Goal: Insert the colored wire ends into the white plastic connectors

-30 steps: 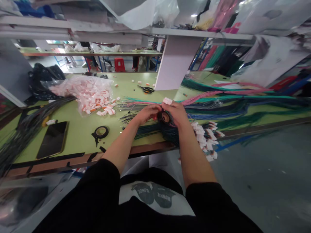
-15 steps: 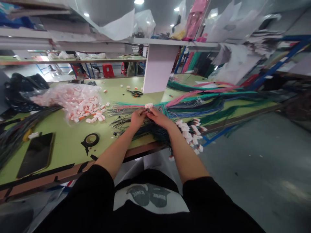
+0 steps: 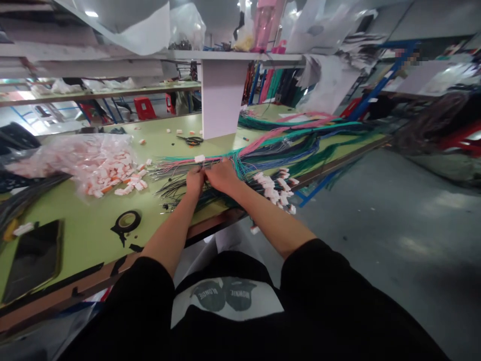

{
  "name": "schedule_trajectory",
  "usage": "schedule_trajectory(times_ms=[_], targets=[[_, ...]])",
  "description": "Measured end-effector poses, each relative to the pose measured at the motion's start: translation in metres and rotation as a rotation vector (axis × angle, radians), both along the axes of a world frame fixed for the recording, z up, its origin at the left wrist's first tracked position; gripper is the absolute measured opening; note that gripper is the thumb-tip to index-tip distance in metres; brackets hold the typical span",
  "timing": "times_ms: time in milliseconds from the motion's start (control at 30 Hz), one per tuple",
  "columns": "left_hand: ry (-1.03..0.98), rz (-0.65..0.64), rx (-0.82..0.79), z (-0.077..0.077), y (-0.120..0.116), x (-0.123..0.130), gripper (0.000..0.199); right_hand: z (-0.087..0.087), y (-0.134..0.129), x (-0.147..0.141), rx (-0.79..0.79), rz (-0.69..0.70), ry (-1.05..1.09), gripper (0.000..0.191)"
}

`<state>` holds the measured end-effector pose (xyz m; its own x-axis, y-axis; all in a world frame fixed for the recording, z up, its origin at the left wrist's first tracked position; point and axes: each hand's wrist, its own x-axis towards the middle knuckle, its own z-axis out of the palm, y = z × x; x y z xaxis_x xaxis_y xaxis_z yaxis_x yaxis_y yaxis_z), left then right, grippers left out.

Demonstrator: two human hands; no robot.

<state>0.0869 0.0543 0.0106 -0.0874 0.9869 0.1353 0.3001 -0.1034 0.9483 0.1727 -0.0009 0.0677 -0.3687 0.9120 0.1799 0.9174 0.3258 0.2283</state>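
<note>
Connector (image 3: 199, 158) in the head view sits at twelve o'clock, just beyond the left hand (image 3: 194, 181) and right hand (image 3: 223, 175). Both hands' fingers are curled closed and meet; what they pinch is hidden. The housing looks light, stiff, perhaps slippery, best gripped by its sides; the wires (image 3: 263, 138) at two o'clock look limp and tangle-prone.

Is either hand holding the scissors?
No, the scissors lie on the table beside the foot of the white panel, beyond the left hand and right hand.
</note>
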Motion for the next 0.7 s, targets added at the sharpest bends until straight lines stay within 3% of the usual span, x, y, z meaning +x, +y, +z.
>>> schedule_trajectory(times_ms=[133,200,267,333,433,500,700], targets=[[0.074,0.019,0.051,0.007,0.004,-0.008,0.027,0.005,-0.031,-0.009,-0.051,0.291,0.041,0.031],[0.120,-0.047,0.146,0.012,-0.003,-0.006,0.020,0.011,-0.038,0.004,0.031,0.181,0.223,0.031],[0.151,-0.121,0.214,0.016,-0.014,0.001,0.008,0.017,-0.035,0.026,0.193,-0.038,0.445,0.032],[0.254,-0.247,0.299,0.017,-0.026,0.010,0.016,0.020,-0.028,0.050,0.325,-0.176,0.650,0.037],[0.467,-0.425,0.378,0.015,-0.038,0.022,0.030,0.018,-0.020,0.074,0.209,-0.087,0.895,0.042],[0.576,-0.461,0.365,0.015,-0.042,0.027,0.036,0.014,-0.021,0.078,0.126,-0.032,0.997,0.035],[0.722,-0.416,0.329,0.016,-0.045,0.031,0.032,0.006,-0.036,0.075,0.145,-0.133,0.875,0.033]])
